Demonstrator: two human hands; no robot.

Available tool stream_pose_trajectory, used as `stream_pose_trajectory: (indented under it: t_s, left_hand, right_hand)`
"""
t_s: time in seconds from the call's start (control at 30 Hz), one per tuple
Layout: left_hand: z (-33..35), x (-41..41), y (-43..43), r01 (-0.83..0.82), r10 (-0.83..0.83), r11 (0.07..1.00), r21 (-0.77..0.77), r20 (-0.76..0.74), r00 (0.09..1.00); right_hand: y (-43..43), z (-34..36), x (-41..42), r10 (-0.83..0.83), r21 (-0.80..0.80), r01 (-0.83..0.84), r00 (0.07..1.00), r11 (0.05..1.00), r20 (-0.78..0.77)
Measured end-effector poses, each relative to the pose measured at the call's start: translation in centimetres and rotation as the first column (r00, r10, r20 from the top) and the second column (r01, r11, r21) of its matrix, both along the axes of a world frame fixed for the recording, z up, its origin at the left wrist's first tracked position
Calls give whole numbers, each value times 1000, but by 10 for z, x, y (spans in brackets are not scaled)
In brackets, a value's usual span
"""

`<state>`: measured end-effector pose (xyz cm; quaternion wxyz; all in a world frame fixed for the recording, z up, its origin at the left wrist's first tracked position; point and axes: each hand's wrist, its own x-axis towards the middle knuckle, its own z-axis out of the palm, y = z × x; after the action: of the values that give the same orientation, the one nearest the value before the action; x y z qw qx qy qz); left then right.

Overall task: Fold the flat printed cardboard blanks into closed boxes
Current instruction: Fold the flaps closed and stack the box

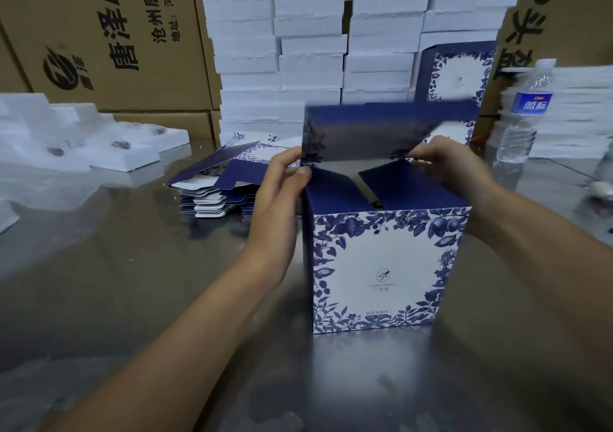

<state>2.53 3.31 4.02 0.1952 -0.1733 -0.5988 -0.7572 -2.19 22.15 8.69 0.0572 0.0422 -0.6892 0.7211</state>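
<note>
Two hands are in sight, one left hand (278, 199) and one right hand (447, 163). One standing box (381, 272) is in front and a second printed box (459, 73) is at the back. There is one water bottle (524, 113) and one heap of flat blanks (225, 183). Four columns of white foam blocks (311, 67) rise behind. Off left are foam trays (99, 146), three I think, though they blur together.

1. One view only, worn on the person's head, facing forward and tilted down over the table (132, 299).
2. It is near: the left hand (278, 199) and right hand (444, 169) reach in from the near edge to the box (381, 266), just right of centre.
3. The wide lens takes in the far cartons (99, 33), which lean outward at the left.
</note>
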Motion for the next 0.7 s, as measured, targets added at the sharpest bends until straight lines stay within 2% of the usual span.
stream_pose_trajectory:
  t_s: [0.07,0.13,0.27,0.37,0.47,0.6,0.7]
  left_hand:
    - [0,2,-1,5,-4,1000,-28,12,1000]
    - [-1,3,-3,-21,22,998,-58,18,1000]
    - [-1,7,-2,-68,62,989,-133,-46,997]
    - [1,10,-1,-78,72,988,-130,-52,996]
    - [10,12,-3,-47,49,986,-163,6,999]
    - [24,13,-8,27,24,915,-403,122,992]
    - [38,13,-12,122,-6,885,-449,251,968]
  right_hand:
    - [4,1,8,55,-3,-55,998,998,6]
    - [6,6,15,72,97,-79,995,992,72]
    - [2,17,23,-39,360,12,997,933,68]
    - [-2,21,30,-58,419,25,996,908,66]
    - [-5,26,39,-71,454,27,994,891,80]
    - [-11,31,49,-22,537,-20,997,843,72]
    - [-17,28,55,-25,536,-10,998,844,57]
